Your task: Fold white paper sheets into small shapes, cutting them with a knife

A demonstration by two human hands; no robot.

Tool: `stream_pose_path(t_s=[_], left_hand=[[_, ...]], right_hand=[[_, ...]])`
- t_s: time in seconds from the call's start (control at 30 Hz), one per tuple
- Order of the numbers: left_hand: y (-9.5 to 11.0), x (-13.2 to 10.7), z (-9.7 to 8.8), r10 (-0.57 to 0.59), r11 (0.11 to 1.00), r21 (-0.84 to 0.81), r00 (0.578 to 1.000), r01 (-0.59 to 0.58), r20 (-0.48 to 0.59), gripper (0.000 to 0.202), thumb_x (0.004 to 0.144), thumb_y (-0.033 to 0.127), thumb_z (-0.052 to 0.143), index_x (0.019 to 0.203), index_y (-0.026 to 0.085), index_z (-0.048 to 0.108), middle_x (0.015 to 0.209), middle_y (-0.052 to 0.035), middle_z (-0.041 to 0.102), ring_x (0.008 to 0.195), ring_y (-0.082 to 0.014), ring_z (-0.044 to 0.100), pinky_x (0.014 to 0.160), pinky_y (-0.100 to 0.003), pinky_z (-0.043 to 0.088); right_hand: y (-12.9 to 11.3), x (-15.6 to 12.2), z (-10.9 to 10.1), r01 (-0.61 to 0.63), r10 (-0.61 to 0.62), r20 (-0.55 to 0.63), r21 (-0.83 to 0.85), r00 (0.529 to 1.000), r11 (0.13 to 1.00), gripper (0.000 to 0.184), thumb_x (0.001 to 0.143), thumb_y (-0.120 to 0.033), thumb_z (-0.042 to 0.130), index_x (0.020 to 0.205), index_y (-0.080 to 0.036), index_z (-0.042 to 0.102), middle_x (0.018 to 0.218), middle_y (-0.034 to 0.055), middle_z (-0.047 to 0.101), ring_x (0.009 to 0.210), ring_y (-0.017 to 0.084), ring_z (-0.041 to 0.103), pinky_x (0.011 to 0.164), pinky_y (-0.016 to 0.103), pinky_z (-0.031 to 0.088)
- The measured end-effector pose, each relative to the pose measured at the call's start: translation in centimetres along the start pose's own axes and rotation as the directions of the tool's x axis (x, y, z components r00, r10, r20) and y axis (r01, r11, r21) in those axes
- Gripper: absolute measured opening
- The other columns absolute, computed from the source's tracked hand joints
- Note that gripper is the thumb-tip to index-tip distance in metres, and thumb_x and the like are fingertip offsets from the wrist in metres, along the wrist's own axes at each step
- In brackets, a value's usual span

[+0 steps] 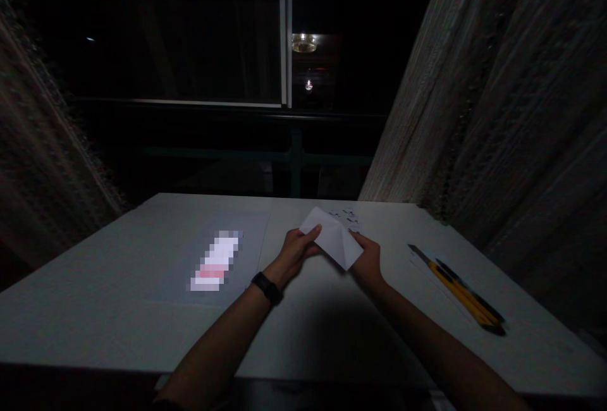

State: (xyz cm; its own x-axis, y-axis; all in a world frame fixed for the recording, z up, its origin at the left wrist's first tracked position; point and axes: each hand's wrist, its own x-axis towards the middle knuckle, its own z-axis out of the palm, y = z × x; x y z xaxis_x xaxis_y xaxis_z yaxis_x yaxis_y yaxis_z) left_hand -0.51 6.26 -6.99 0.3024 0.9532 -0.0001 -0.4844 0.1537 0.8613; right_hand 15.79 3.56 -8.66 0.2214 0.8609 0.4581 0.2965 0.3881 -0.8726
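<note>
Between my two hands is a folded piece of white paper (334, 237), held above the table with creases across it and one corner pointing down toward me. My left hand (301, 248) grips its left edge, thumb on top and fingers beneath. On the other side my right hand (367, 259) holds the right edge, its fingers mostly hidden behind the paper. A dark band sits on my left wrist. Just beyond the paper lies a sheet with small dark printed figures (351, 216), partly covered by it.
A bright phone-like screen (215, 262), blurred out, rests on a pale sheet (253, 240) at the left of the white table (114, 259). A yellow utility knife (455, 288) and a dark pen (467, 291) lie at the right. Curtains (417, 82) flank a dark window.
</note>
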Motion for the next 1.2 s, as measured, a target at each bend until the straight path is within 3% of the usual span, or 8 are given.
stream_pose_path(t_s=[0.2, 0.33, 0.5, 0.7, 0.83, 1.0, 1.07, 1.2], left_hand=[[0.3, 0.2, 0.0, 0.132, 0.991, 0.024, 0.981, -0.130, -0.145, 0.033, 0.064, 0.035, 0.074, 0.079, 0.007, 0.066, 0.080, -0.0125, 0.068, 0.071, -0.0181, 0.064, 0.064, -0.027, 0.051], [0.5, 0.1, 0.0, 0.161, 0.987, 0.028, 0.971, -0.159, -0.178, 0.035, 0.060, 0.035, 0.076, 0.078, 0.006, 0.067, 0.076, -0.0119, 0.068, 0.066, -0.0166, 0.063, 0.063, -0.027, 0.050], [0.5, 0.0, 0.2, 0.107, 0.994, -0.018, 0.984, -0.110, -0.141, 0.032, 0.062, 0.029, 0.076, 0.084, 0.007, 0.066, 0.081, -0.0125, 0.068, 0.076, -0.0189, 0.064, 0.070, -0.028, 0.051], [0.5, 0.0, 0.1, -0.007, 0.989, -0.147, 1.000, 0.011, 0.028, 0.028, 0.070, 0.025, 0.070, 0.091, 0.008, 0.063, 0.091, -0.0126, 0.067, 0.085, -0.0197, 0.063, 0.079, -0.030, 0.051], [0.6, 0.1, 0.0, -0.006, 0.995, -0.100, 0.998, 0.000, -0.061, 0.027, 0.069, 0.024, 0.072, 0.089, 0.009, 0.063, 0.085, -0.0108, 0.067, 0.078, -0.0178, 0.064, 0.071, -0.027, 0.053], [0.3, 0.0, 0.4, 0.119, 0.993, 0.016, 0.977, -0.118, -0.178, 0.028, 0.063, 0.028, 0.075, 0.080, 0.007, 0.066, 0.080, -0.0109, 0.068, 0.072, -0.0165, 0.064, 0.065, -0.024, 0.051], [0.3, -0.1, 0.5, 0.147, 0.989, 0.043, 0.976, -0.142, -0.160, 0.031, 0.062, 0.030, 0.076, 0.081, 0.007, 0.066, 0.083, -0.0117, 0.068, 0.073, -0.0172, 0.064, 0.067, -0.026, 0.051], [0.2, -0.2, 0.5, 0.063, 0.998, -0.007, 0.998, -0.063, -0.022, 0.036, 0.067, 0.034, 0.072, 0.090, 0.007, 0.065, 0.085, -0.0127, 0.068, 0.080, -0.0201, 0.064, 0.072, -0.031, 0.051]], right_hand=[[-0.1, -0.5, -0.1, 0.133, -0.124, 0.068, -0.151, 0.990, 0.980, 0.035, 0.065, -0.020, 0.061, 0.099, -0.019, 0.068, 0.093, 0.0039, 0.071, 0.085, 0.025, 0.065, 0.076, 0.034, 0.050], [-0.1, -0.7, 0.0, 0.157, -0.143, 0.084, -0.207, 0.986, 0.966, 0.036, 0.066, -0.019, 0.058, 0.101, -0.021, 0.068, 0.093, 0.0028, 0.071, 0.084, 0.024, 0.066, 0.074, 0.033, 0.051], [0.2, -0.7, 0.1, 0.119, -0.118, 0.018, -0.190, 0.993, 0.974, 0.036, 0.066, -0.021, 0.057, 0.101, -0.018, 0.067, 0.091, 0.0044, 0.071, 0.084, 0.025, 0.066, 0.075, 0.035, 0.051], [0.1, -1.1, 0.3, 0.098, -0.097, 0.019, -0.111, 0.995, 0.989, 0.038, 0.065, -0.021, 0.057, 0.102, -0.018, 0.066, 0.095, 0.0043, 0.070, 0.087, 0.025, 0.064, 0.078, 0.037, 0.050], [-0.1, -1.2, 0.6, 0.059, -0.059, 0.003, -0.032, 0.998, 0.998, 0.035, 0.066, -0.020, 0.056, 0.099, -0.018, 0.067, 0.091, 0.0032, 0.070, 0.084, 0.025, 0.064, 0.076, 0.036, 0.050], [-0.2, -1.1, 0.8, -0.034, 0.034, -0.024, -0.022, 0.999, 0.999, 0.032, 0.064, -0.022, 0.059, 0.094, -0.017, 0.069, 0.082, 0.0034, 0.071, 0.075, 0.025, 0.065, 0.068, 0.035, 0.052], [-0.3, -1.1, 0.8, -0.041, 0.039, -0.044, -0.026, 0.998, 0.999, 0.031, 0.063, -0.022, 0.059, 0.092, -0.016, 0.070, 0.083, 0.0039, 0.071, 0.076, 0.025, 0.065, 0.069, 0.035, 0.051], [-0.6, -0.9, 0.6, -0.034, 0.035, -0.040, 0.016, 0.999, 0.999, 0.029, 0.061, -0.020, 0.060, 0.088, -0.015, 0.070, 0.083, 0.0047, 0.071, 0.079, 0.025, 0.065, 0.071, 0.035, 0.051]])
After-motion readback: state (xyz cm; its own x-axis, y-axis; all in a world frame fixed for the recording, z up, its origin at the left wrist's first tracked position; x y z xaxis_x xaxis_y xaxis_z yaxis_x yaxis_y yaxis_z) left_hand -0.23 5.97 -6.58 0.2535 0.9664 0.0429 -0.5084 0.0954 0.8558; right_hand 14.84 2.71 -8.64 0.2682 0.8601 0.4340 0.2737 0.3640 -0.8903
